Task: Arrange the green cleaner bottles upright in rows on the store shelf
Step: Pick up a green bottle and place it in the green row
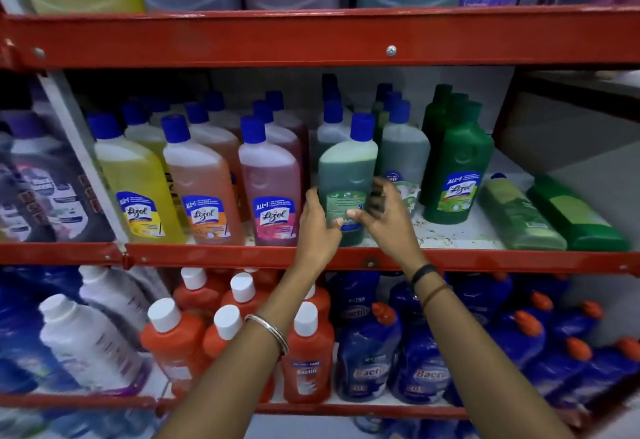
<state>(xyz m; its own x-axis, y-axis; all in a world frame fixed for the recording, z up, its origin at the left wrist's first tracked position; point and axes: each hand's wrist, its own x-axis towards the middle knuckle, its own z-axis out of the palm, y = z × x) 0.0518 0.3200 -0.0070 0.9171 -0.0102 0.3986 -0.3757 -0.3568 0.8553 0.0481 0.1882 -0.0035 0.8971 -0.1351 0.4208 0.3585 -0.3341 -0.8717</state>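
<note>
Both hands on one upright green bottle (346,179) at shelf (450,255) front edge.
Left hand (317,227) grips it; right hand (384,217) half-open, blurred. Cap up, axis vertical. Two green bottles (519,217) lie flat, right end.

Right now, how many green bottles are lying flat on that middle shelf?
2: a pale green bottle and a dark green bottle, side by side at the shelf's right end. None seem hidden.

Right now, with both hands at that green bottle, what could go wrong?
1. The green bottle stands at the shelf lip; a slip between the left hand and right hand could drop it.
2. The pink bottle stands close beside; it may get knocked.
3. Two lying bottles block the right end.
</note>
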